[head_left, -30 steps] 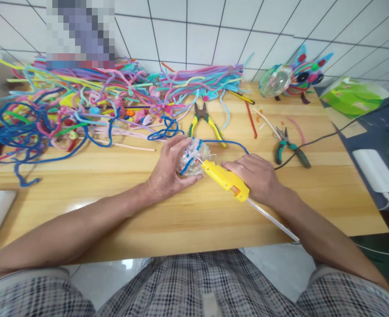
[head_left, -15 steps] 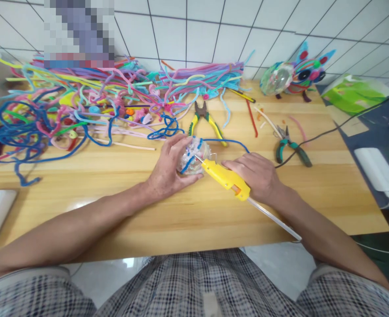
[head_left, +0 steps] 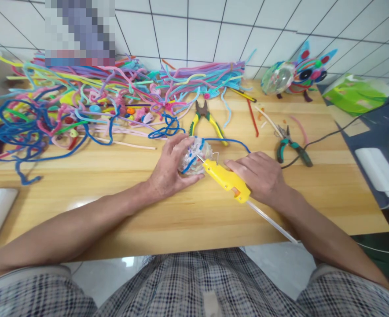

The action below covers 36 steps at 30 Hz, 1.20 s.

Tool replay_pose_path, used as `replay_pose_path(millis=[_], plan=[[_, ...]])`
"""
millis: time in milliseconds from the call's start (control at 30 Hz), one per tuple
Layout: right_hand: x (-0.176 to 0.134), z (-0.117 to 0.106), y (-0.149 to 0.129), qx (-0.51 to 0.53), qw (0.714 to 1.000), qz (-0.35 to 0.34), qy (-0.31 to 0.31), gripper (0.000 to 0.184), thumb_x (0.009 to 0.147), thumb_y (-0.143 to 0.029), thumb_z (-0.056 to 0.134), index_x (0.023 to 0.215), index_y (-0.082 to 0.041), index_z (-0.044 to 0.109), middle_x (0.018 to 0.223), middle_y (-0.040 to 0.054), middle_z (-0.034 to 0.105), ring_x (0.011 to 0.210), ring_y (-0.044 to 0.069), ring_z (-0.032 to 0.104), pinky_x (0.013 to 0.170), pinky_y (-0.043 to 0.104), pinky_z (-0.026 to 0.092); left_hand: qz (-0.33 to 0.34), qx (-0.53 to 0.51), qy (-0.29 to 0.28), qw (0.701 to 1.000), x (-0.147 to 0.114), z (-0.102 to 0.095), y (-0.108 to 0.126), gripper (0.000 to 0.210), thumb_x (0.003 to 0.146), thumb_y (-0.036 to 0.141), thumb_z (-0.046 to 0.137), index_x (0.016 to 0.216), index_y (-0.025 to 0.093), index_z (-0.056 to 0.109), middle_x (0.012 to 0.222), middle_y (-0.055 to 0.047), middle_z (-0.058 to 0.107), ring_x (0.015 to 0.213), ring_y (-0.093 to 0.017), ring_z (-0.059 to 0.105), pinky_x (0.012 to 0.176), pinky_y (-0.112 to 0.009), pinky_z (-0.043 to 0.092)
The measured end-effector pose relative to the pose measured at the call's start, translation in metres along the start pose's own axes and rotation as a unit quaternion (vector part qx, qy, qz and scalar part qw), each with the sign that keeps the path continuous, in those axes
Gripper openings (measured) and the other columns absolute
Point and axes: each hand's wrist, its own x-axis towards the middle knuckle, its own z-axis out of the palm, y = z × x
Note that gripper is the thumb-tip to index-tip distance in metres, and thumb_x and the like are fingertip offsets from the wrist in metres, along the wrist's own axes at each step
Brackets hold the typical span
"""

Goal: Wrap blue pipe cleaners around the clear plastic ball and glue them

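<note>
My left hand is wrapped round the left side of a small, clear rounded piece with blue pipe cleaner strips on it. A yellow hot glue gun is gripped in my right hand, its metal tip at the surface of the clear piece. Whether the tip touches cannot be made out. From the back of the gun a translucent glue stick sticks out. A blue pipe cleaner curves over the table behind the clear piece and the gun.
Yellow-green pliers lie just behind the clear piece. Teal-handled pliers are to the right, by a dark cord. Tangled pipe cleaners cover the back left. A colourful animal figure stands at the back right, near a green packet.
Hardly anything differs. My right hand and the rear of the glue gun have shifted very slightly, and the tip stays at the clear piece, which my left hand keeps holding.
</note>
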Motion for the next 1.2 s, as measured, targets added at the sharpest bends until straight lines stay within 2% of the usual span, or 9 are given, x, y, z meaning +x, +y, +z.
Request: replay_pose_path(millis=[167, 333, 433, 667, 933, 1200], plan=[[-0.0007, -0.001, -0.0002, -0.009, 1.0, 0.002, -0.017, 0.03, 0.113, -0.025, 0.057, 0.137, -0.017, 0.072, 0.095, 0.0077, 0.084, 0.084, 0.023, 0.071, 0.079, 0.039, 0.049, 0.003, -0.013, 0.009, 1.0, -0.0001, 0.0014, 0.0007, 0.097, 0.088, 0.042, 0.095, 0.167, 0.038, 0.039, 0.161, -0.016, 0.052, 0.152, -0.04, 0.056, 0.127, -0.068, 0.053], [0.001, -0.0036, -0.0013, -0.005, 1.0, 0.003, -0.01, 0.027, 0.112, -0.022, 0.057, 0.133, -0.013, 0.072, 0.095, 0.0084, 0.083, 0.085, 0.024, 0.071, 0.078, 0.038, 0.05, 0.007, -0.008, 0.006, 1.0, 0.0004, 0.0006, -0.0002, 0.1, 0.086, 0.041, 0.097, 0.167, 0.037, 0.038, 0.162, -0.016, 0.052, 0.151, -0.04, 0.056, 0.127, -0.067, 0.052], [0.0003, -0.0024, -0.0012, 0.009, 1.0, 0.01, -0.006, 0.029, 0.112, -0.024, 0.06, 0.135, -0.013, 0.073, 0.096, 0.0089, 0.083, 0.085, 0.024, 0.071, 0.079, 0.039, 0.049, 0.009, -0.015, 0.008, 1.0, 0.0004, -0.0003, -0.0017, 0.098, 0.087, 0.043, 0.096, 0.167, 0.035, 0.04, 0.161, -0.017, 0.053, 0.152, -0.04, 0.056, 0.126, -0.067, 0.053], [0.0005, -0.0006, -0.0011, 0.019, 1.0, 0.01, 0.006, 0.038, 0.116, -0.041, 0.057, 0.134, -0.014, 0.077, 0.097, 0.0105, 0.083, 0.086, 0.024, 0.071, 0.077, 0.039, 0.049, -0.003, 0.012, -0.007, 1.0, -0.0003, -0.0021, -0.0034, 0.098, 0.087, 0.048, 0.095, 0.166, 0.036, 0.038, 0.161, -0.017, 0.054, 0.153, -0.04, 0.056, 0.128, -0.071, 0.051], [0.0027, -0.0014, -0.0026, -0.003, 1.0, 0.006, 0.006, 0.045, 0.12, -0.042, 0.044, 0.124, -0.013, 0.079, 0.094, 0.0099, 0.081, 0.084, 0.022, 0.069, 0.078, 0.037, 0.05, -0.002, -0.021, -0.001, 1.0, 0.0002, -0.0011, -0.0014, 0.095, 0.089, 0.044, 0.094, 0.167, 0.039, 0.039, 0.162, -0.017, 0.053, 0.154, -0.041, 0.055, 0.128, -0.072, 0.052], [0.0038, 0.0001, -0.0037, 0.023, 1.0, 0.012, 0.015, 0.042, 0.12, -0.037, 0.045, 0.121, -0.013, 0.079, 0.092, 0.009, 0.081, 0.082, 0.021, 0.07, 0.075, 0.036, 0.051, 0.011, -0.01, 0.0, 1.0, 0.0005, -0.001, -0.0024, 0.098, 0.088, 0.043, 0.095, 0.167, 0.036, 0.038, 0.161, -0.017, 0.053, 0.152, -0.041, 0.056, 0.126, -0.069, 0.053]])
